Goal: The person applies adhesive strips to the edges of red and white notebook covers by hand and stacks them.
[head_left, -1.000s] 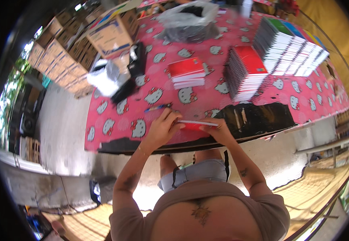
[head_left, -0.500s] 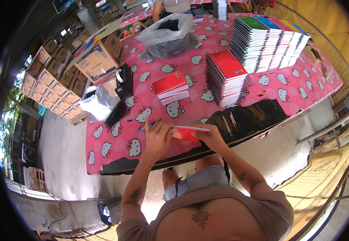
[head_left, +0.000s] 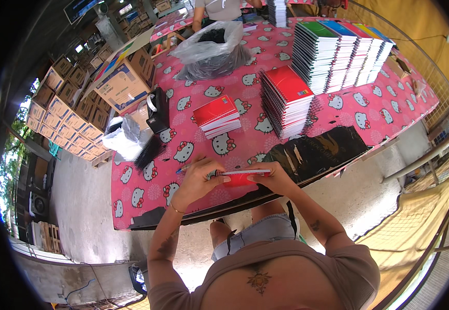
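Note:
A small red-covered notebook (head_left: 240,179) is held near the table's front edge, its white page edge turned up. My left hand (head_left: 199,178) is closed on its left end, with a bit of black wire coil (head_left: 214,174) showing by the fingers. My right hand (head_left: 272,177) pinches the right end, thumb on the red cover. A thin blue pen-like thing (head_left: 182,169) sticks out beside the left hand; whether the fingers grip it is hidden. Beyond the hands lies a short stack of red-covered booklets (head_left: 217,116), with no coil visible on them.
A stack of red spiral notebooks (head_left: 287,101) stands right of the booklets, with taller coloured stacks (head_left: 314,57) behind. Black coils (head_left: 149,152), a black metal device (head_left: 157,111), a plastic bag (head_left: 209,49) and cartons (head_left: 123,80) are leftward. A co-worker (head_left: 219,9) is across the table.
My left hand has turned and moved slightly down, with its raised finger now lowered. The notebook has tipped a little, and black coil now shows by the left fingers.

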A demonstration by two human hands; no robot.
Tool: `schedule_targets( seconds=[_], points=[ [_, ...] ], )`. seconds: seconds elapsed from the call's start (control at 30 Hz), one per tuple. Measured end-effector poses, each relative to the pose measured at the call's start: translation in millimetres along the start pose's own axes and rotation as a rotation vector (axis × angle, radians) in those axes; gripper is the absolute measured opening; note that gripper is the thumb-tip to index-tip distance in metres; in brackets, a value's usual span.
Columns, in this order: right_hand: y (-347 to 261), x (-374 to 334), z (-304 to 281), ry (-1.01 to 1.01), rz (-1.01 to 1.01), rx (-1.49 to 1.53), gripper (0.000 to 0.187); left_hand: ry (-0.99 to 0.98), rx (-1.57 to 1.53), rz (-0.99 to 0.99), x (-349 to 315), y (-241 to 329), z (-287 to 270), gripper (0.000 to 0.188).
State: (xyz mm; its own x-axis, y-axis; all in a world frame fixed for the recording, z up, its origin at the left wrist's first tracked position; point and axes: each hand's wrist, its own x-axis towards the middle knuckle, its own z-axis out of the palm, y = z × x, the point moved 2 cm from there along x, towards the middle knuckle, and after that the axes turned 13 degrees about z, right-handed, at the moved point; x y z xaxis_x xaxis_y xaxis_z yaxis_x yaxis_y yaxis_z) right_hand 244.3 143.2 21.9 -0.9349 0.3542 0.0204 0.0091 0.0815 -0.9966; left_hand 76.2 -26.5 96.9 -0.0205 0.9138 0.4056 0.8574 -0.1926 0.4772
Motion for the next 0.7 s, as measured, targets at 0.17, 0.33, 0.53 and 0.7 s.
schedule_targets(
  seconds=[0.17,0.33,0.53,0.7],
  points=[
    [4,-3,2,0.029,0.110,0.149,0.023,-0.032,0.416,0.031,4,13,1,0.034],
    [-1,-2,10,0.145,0.211,0.415,0.022,-0.008,0.690,-0.090,-24,35,66,0.070],
    [-12,-1,27,0.119,0.203,0.267,0.022,0.077,0.885,-0.209,0,19,36,0.084],
    [-10,3,12,0.118,0.262,0.286,0.025,-0.180,1.003,-0.169,-26,24,74,0.091]
  ],
)
